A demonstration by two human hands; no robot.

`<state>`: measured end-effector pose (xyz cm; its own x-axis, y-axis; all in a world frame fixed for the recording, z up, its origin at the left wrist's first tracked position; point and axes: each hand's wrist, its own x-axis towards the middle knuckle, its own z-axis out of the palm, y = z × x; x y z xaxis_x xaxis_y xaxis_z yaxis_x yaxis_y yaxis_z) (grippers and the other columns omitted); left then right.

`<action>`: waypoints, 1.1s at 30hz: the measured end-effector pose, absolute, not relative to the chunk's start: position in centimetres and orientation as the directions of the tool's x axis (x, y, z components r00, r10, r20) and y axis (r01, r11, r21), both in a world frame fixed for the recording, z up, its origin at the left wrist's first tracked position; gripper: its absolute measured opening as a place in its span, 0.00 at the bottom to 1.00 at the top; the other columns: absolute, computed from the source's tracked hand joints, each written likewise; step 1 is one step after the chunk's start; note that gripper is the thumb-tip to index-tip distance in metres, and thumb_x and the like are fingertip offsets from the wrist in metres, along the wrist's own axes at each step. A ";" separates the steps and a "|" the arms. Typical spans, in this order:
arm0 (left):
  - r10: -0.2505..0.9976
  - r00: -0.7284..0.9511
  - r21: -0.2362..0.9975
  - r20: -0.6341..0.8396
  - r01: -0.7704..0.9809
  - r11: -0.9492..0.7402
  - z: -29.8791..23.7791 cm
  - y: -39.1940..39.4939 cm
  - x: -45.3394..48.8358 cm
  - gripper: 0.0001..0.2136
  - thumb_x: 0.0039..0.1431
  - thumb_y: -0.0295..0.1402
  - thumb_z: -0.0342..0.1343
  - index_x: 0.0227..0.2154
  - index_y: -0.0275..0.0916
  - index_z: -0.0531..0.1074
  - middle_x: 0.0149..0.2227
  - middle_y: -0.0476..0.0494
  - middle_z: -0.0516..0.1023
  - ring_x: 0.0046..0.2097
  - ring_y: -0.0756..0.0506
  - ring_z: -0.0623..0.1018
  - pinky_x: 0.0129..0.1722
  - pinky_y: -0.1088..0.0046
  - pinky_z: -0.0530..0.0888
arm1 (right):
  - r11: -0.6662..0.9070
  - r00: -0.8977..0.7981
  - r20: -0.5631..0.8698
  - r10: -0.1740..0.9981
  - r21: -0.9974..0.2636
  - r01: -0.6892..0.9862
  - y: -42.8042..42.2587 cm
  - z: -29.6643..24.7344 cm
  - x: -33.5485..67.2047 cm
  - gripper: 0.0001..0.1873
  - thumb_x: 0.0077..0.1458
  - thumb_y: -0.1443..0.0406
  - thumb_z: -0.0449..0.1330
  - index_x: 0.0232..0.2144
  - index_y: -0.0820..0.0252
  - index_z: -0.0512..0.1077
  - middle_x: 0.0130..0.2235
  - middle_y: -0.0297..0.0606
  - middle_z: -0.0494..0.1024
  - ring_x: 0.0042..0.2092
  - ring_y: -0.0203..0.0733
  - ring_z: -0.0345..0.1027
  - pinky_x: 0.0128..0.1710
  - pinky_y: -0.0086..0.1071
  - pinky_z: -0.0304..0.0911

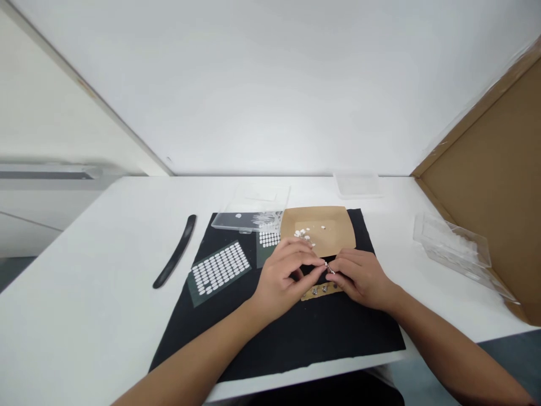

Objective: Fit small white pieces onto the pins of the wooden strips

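Left hand pinching, right hand pinching, forearms angled inward

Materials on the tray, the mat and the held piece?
Tray: probably kraft card or paperboard, matte; plain tan-brown, raised sides.
Mat: dull black, no glare, slightly uneven edge; could be cloth or thin rubber, can't tell.
Held piece: likely metal, shiny; silvery glints, but too small to be sure.
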<state>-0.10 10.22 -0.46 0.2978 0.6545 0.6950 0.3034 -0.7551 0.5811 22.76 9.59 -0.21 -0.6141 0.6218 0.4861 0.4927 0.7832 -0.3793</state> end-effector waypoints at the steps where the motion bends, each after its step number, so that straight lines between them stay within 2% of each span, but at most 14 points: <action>1: 0.640 0.305 0.564 0.705 0.306 -0.767 -0.4 10.2 -0.1 0.03 0.64 0.28 0.67 0.39 0.41 0.81 0.33 0.46 0.84 0.43 0.43 0.82 0.47 0.61 0.81 | 0.787 -0.617 0.488 0.617 -0.365 0.498 9.6 -0.3 22.7 0.14 0.75 0.60 0.55 0.34 0.58 0.70 0.30 0.34 0.75 0.31 0.37 0.63 0.32 0.31 0.56; 7: 0.547 0.337 0.469 0.766 0.290 -0.834 0.0 10.4 -0.2 0.08 0.62 0.23 0.66 0.43 0.41 0.80 0.36 0.45 0.84 0.44 0.43 0.81 0.46 0.61 0.80 | 0.814 -0.654 0.492 0.575 -0.259 0.521 9.5 -0.6 22.6 0.13 0.74 0.63 0.54 0.34 0.57 0.69 0.28 0.34 0.74 0.30 0.38 0.62 0.31 0.33 0.53; 16: 0.530 0.392 0.476 0.752 0.233 -0.848 0.3 10.2 -0.2 0.10 0.63 0.20 0.62 0.45 0.39 0.76 0.36 0.43 0.82 0.41 0.44 0.81 0.44 0.63 0.80 | 0.803 -0.673 0.445 0.591 -0.399 0.443 9.1 -0.2 22.5 0.19 0.77 0.60 0.49 0.31 0.57 0.66 0.28 0.34 0.73 0.30 0.38 0.60 0.31 0.33 0.53; 33: 0.545 0.375 0.476 0.750 0.266 -0.838 0.5 10.2 -0.1 0.08 0.60 0.22 0.63 0.39 0.41 0.78 0.33 0.46 0.82 0.41 0.44 0.82 0.44 0.62 0.82 | 0.812 -0.699 0.420 0.579 -0.374 0.448 8.9 -0.6 22.3 0.18 0.76 0.61 0.49 0.31 0.56 0.66 0.29 0.34 0.73 0.30 0.38 0.60 0.31 0.34 0.51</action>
